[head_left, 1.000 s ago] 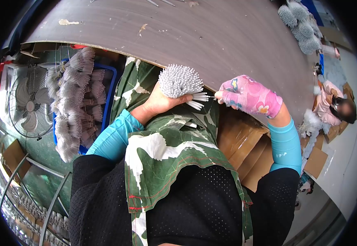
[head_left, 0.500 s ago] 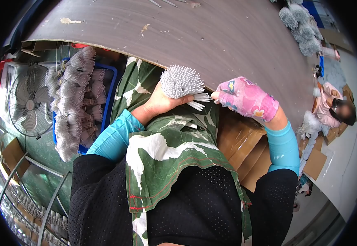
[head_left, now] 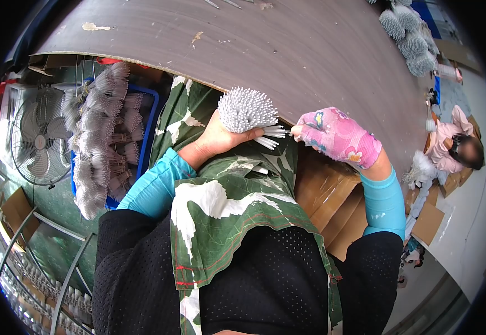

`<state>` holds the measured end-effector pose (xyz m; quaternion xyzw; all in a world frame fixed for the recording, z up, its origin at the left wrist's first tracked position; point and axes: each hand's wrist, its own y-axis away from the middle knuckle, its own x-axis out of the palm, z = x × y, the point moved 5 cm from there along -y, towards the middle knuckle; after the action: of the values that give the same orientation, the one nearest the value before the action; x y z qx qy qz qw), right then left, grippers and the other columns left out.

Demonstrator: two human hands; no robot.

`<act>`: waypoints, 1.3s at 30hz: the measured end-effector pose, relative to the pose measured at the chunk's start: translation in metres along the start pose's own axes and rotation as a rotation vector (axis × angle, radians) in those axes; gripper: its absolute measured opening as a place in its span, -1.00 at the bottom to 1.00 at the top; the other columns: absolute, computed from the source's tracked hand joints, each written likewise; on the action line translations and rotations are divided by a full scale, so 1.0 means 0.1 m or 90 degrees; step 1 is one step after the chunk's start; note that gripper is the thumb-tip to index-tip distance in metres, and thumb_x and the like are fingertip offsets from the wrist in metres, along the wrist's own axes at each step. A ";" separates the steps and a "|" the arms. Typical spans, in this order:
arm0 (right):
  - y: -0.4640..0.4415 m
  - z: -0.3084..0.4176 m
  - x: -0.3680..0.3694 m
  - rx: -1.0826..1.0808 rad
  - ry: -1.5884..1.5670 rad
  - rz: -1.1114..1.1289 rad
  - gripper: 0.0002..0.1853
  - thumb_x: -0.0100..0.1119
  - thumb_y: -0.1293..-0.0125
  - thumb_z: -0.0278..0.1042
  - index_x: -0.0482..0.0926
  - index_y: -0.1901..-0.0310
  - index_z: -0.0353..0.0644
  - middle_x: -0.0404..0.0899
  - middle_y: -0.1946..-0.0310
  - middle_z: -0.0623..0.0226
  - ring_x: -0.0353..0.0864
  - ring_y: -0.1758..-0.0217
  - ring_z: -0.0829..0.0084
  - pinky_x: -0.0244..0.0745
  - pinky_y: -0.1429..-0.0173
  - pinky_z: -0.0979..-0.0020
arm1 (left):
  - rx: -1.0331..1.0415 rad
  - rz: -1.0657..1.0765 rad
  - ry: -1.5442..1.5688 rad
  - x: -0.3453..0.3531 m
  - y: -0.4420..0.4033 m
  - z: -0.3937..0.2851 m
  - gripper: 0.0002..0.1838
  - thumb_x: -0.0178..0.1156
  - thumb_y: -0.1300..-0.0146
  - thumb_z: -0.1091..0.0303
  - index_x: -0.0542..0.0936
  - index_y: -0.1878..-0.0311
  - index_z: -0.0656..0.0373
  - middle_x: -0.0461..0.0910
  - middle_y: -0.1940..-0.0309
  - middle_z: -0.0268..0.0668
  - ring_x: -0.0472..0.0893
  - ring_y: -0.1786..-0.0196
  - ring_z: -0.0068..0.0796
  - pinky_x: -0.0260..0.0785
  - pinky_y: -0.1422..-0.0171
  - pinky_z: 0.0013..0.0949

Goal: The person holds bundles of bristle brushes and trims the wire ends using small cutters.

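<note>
My bare left hand [head_left: 220, 137] is wrapped round a thick bundle of thin white stems [head_left: 247, 110]. Their rounded, bead-like tips fan into a dome above the fist. A few white sticks [head_left: 271, 137] jut out sideways past my left thumb toward the right. My right hand [head_left: 338, 137], in a pink floral glove with bare fingertips, is closed in a pinch just right of those sticks. A thin dark line shows at its fingertips, too small to name. Both hands are over my lap, by the table's near edge.
The grey-brown table [head_left: 287, 50] spans the top. At left, bundles of white stems [head_left: 100, 128] hang by a blue crate [head_left: 151, 111], near a fan [head_left: 41, 142]. Cardboard boxes [head_left: 326, 190] stand below right. Grey bundles [head_left: 413, 42] lie far right, near a person in pink [head_left: 446, 139].
My right hand has shifted slightly down, its fingers still pinched. My left hand and the bundle stay nearly in place. The person at right has moved their arms.
</note>
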<state>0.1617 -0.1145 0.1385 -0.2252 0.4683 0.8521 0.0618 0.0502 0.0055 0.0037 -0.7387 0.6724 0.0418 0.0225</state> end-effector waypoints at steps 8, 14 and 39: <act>-0.04 0.02 0.02 -0.067 0.029 -0.031 -0.61 0.12 -0.30 -0.07 0.51 0.43 -0.31 0.31 0.65 0.09 0.22 0.54 0.18 0.27 0.35 0.25 | 0.010 -0.004 -0.017 -0.02 -0.01 -0.04 -0.53 0.40 -0.01 0.22 0.57 -0.02 0.11 0.59 0.04 -0.27 0.54 -0.05 -0.28 0.30 -0.24 -0.29; 0.03 -0.02 0.04 0.000 -0.140 -0.016 -0.62 0.08 -0.34 -0.07 0.56 0.37 -0.29 0.44 0.63 0.34 0.34 0.55 0.51 0.32 0.34 0.41 | 0.033 -0.044 0.009 0.02 0.01 0.07 -0.53 0.43 0.01 0.23 0.58 0.00 0.14 0.60 0.06 -0.26 0.56 -0.02 -0.35 0.34 -0.21 -0.33; 0.14 -0.27 0.35 0.022 -0.288 -0.086 -0.66 0.06 -0.36 -0.12 0.60 0.33 -0.27 0.54 0.52 0.51 0.35 0.55 0.68 0.31 0.40 0.54 | 0.089 -0.062 -0.068 0.05 0.00 0.03 -0.52 0.46 0.03 0.16 0.59 0.05 0.14 0.63 0.12 -0.29 0.60 0.04 -0.41 0.40 -0.14 -0.37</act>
<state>0.1344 -0.1484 0.1216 -0.0583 0.4410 0.8666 0.2259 0.0508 0.0012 0.0005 -0.7637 0.6350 0.0329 0.1115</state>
